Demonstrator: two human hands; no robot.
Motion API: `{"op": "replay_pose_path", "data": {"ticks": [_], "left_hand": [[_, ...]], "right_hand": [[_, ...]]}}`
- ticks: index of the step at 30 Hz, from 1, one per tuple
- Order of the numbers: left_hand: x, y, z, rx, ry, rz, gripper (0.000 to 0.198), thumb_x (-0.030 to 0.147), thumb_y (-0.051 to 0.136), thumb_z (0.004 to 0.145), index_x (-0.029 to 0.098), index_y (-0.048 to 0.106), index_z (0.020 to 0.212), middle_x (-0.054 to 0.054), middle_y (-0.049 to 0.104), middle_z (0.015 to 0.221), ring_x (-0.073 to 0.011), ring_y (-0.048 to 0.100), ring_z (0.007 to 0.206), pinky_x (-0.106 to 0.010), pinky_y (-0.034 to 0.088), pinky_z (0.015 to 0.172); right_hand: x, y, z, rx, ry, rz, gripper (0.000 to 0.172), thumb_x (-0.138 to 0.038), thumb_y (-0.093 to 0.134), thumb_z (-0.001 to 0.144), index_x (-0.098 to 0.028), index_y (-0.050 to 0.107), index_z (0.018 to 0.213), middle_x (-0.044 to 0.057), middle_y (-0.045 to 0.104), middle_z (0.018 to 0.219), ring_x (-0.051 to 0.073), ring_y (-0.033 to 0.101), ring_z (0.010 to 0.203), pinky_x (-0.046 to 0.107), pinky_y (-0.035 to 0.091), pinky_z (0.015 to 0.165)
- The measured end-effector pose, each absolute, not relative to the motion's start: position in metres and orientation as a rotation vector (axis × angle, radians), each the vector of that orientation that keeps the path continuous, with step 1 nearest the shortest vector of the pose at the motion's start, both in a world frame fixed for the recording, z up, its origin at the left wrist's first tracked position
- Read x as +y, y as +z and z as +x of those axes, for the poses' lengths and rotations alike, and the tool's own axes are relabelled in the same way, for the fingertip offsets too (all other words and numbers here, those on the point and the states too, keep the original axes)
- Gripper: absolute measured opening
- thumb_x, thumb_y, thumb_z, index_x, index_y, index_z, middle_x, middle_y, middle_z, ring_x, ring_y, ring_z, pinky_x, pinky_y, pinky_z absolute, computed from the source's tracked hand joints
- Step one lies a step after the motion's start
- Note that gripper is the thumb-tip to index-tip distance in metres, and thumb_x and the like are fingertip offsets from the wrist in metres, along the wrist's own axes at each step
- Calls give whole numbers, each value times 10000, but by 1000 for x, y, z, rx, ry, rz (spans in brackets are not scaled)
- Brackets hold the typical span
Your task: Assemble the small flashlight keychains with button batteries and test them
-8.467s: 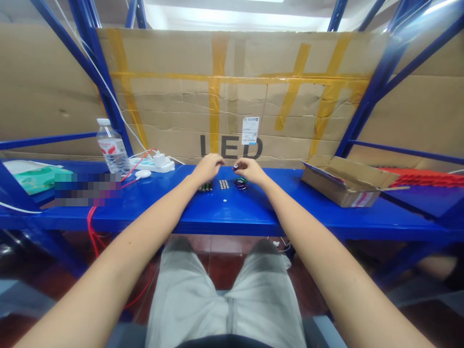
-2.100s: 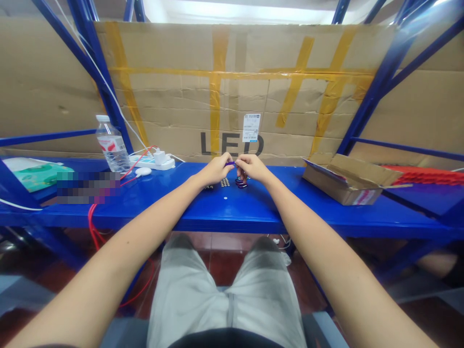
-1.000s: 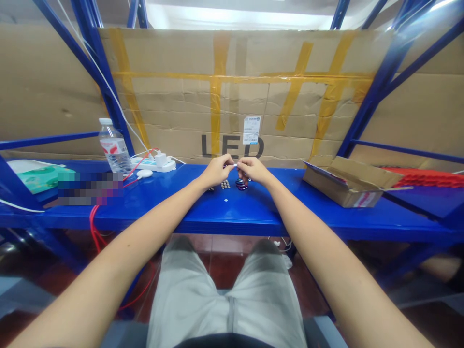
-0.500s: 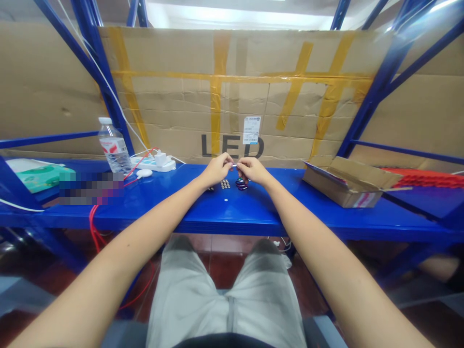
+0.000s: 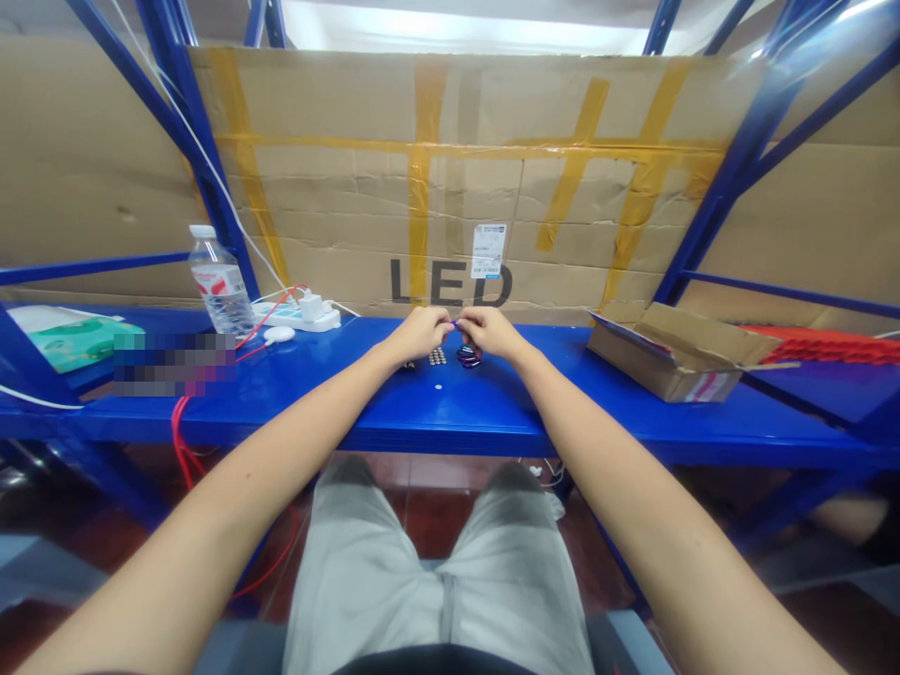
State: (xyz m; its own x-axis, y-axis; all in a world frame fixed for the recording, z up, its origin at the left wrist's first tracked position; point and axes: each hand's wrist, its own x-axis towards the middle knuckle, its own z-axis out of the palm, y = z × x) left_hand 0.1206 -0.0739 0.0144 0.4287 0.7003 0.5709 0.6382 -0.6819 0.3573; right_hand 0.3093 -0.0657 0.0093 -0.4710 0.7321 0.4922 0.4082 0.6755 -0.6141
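Over the blue tabletop (image 5: 450, 412), my left hand (image 5: 420, 332) and my right hand (image 5: 493, 332) meet fingertip to fingertip. Between them shows a small shiny purple rod (image 5: 455, 324), with each hand closed in a pinch at one end of it. Just below the fingers lies a cluster of small silvery balls (image 5: 437, 356), set in rows. To its right is a bundle of glossy purple and teal rods (image 5: 468, 357), partly under my right hand. A few small dark-and-shiny pieces (image 5: 409, 367) sit by my left wrist.
A small white disc (image 5: 439, 387) lies nearer the table edge. On the left stand a water bottle (image 5: 221, 286), a white power strip (image 5: 320, 322) and red cables (image 5: 184, 441). An open cardboard box (image 5: 675, 361) is on the right. A large cardboard panel (image 5: 337, 206) closes off the back.
Both hands have turned and dropped slightly at the same spot. The piece between the fingertips looked whitish before and now looks purple.
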Motion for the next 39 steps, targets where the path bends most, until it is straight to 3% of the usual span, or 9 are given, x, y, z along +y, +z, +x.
{"op": "replay_pose_path", "data": {"ticks": [5, 10, 18, 26, 32, 39], "left_hand": [[-77, 13, 121, 1158, 1241, 2623, 137, 265, 624, 837, 179, 637, 732, -7, 622, 642, -164, 527, 627, -288, 378, 623], [-79, 12, 123, 1095, 1272, 2718, 99, 219, 586, 861, 172, 631, 785, -41, 668, 741, -182, 578, 703, -298, 410, 675], [-82, 9, 124, 1170, 1209, 2967, 114, 169, 510, 911, 177, 618, 877, -96, 658, 858, -235, 612, 819, -338, 447, 738], [-82, 11, 124, 1064, 1266, 3101, 160, 158, 445, 945, 195, 582, 870, -100, 624, 881, -247, 583, 913, -362, 459, 813], [-85, 10, 129, 1085, 1279, 3007, 130, 199, 431, 960, 187, 553, 917, -108, 623, 916, -243, 593, 917, -361, 459, 833], [-90, 11, 133, 1171, 1258, 2757, 118, 195, 440, 950, 199, 547, 900, -82, 663, 848, -231, 623, 798, -343, 445, 716]], "right_hand": [[-69, 13, 311, -2150, 530, -886, 250, -222, 511, 909, -201, 479, 661, -33, 574, 541, 92, 477, 387, 222, 389, 441], [-68, 14, 309, -2083, 621, -897, 258, -223, 533, 891, -203, 459, 644, -44, 511, 488, 88, 433, 343, 219, 338, 380], [-78, 19, 307, -1841, 1114, -861, 202, -259, 598, 821, -194, 493, 662, -96, 299, 404, 57, 239, 333, 180, 214, 319], [-81, 26, 311, -1671, 1460, -811, 114, -169, 579, 744, -183, 490, 674, -105, 256, 425, 44, 156, 363, 156, 152, 330], [-80, 25, 313, -1718, 1325, -792, 158, -200, 623, 754, -180, 494, 663, -86, 327, 448, 48, 244, 376, 169, 219, 349], [-73, 19, 315, -1888, 1018, -834, 202, -281, 620, 813, -184, 537, 657, -59, 427, 421, 88, 402, 341, 215, 321, 355]]}}
